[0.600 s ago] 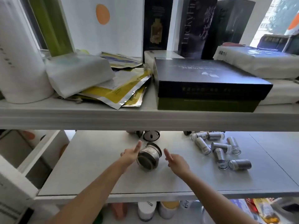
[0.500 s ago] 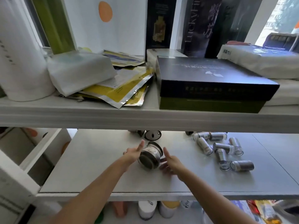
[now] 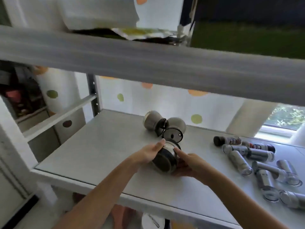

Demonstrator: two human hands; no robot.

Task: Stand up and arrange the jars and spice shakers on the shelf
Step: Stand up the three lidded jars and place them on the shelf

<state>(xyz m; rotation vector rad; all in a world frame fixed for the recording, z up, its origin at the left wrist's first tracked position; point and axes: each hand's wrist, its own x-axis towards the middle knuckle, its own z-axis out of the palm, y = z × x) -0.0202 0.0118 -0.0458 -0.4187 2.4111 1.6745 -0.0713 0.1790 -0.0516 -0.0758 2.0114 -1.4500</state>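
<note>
Both hands have closed in on the tipped jar (image 3: 165, 158): the left hand (image 3: 149, 153) now presses its side. The right hand (image 3: 189, 164) now cups it from beneath, where both hovered apart before.

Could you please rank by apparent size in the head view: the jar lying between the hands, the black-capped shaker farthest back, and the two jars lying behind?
1. Dark-based glass jar between the hands, largest, though nearest.
2. Two grey jars behind, alike; unranked.
3. Black-capped spice shaker, smallest.

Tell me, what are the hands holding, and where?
Both hands, left and right, hold one jar lying on its side on the shelf, gripping its round sides.
</note>
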